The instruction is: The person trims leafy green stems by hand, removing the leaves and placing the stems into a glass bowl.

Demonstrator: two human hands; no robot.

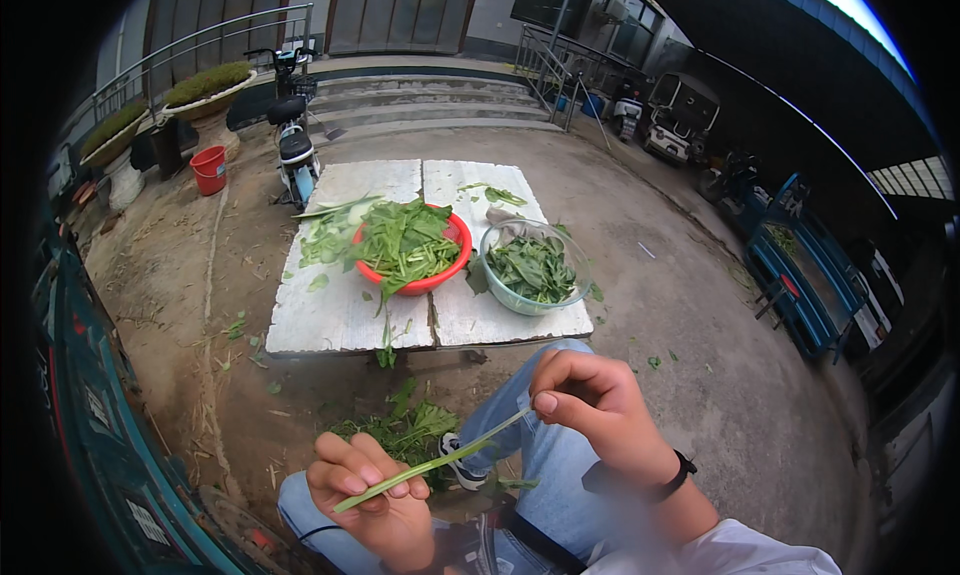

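Across my lap runs a long pale-green vegetable stem (440, 462), slanting up to the right. My left hand (370, 490) grips its thicker lower end between thumb and fingers. The thin far end meets the pinched thumb and forefinger of my right hand (600, 405); whether that tip is stem or a peeled strand is too fine to tell. Ahead of my hands, a red basin (463, 237) on the white table (330, 325) is heaped with leafy green stalks (405, 245). Right of it stands a clear glass bowl (530, 305) of dark green leaves (535, 268).
Loose greens (400, 430) lie on the ground beneath the table's near edge. A teal vehicle (130, 455) runs close along my left. Farther off are a red bucket (208, 170), a scooter (293, 155), steps (420, 100) and a blue cart (810, 270).
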